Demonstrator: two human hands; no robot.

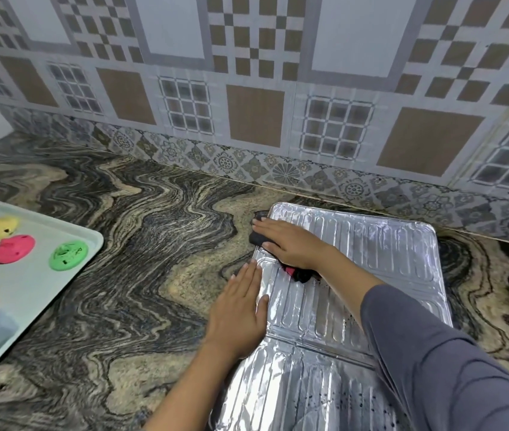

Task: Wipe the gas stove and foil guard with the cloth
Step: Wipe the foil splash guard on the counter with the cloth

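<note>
— Cloth (257, 237) placement first: where is it under your hands?

— Head view: your right hand (290, 244) lies flat on the dark cloth, fingers spread and pressing, at the foil guard's (371, 259) far left corner. The guard lies flat on the counter (122, 244), its long axis running from the wall towards you.

— And your left hand (240, 309)?

— Open, palm down on the guard's left edge, steadying it. I judge the unwiped foil lies rightward and nearer you. No stove is in view.
</note>
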